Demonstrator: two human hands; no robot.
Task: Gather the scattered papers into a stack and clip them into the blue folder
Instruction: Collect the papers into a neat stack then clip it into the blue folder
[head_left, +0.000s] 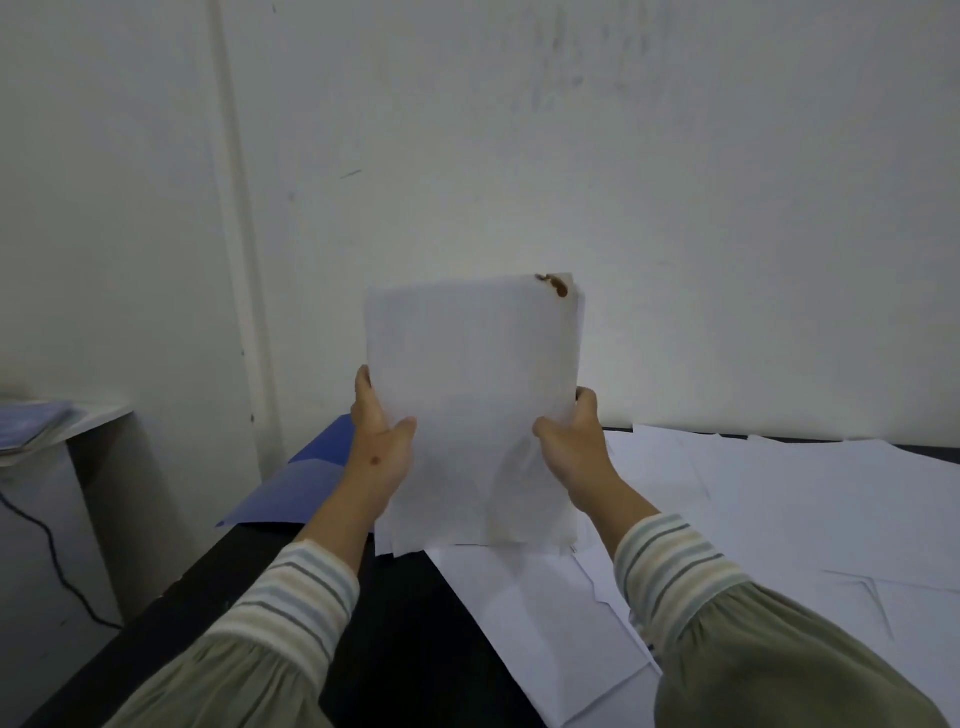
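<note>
An upright stack of white papers (475, 395) stands on its lower edge over the black table (395, 639). A brown stain marks its top right corner. My left hand (382, 441) grips the stack's left edge, thumb on the front. On the right edge, my right hand (571, 441) grips it the same way. The blue folder (301, 488) lies flat behind my left forearm at the table's far left corner, partly hidden by the arm and the stack. Several loose white sheets (779, 509) lie spread over the table to the right and under the stack.
A white wall (519, 156) rises right behind the table. At the far left stands a low white cabinet (57, 467) with a bluish booklet (31, 423) on top, and a black cable (47, 551) hangs down its side.
</note>
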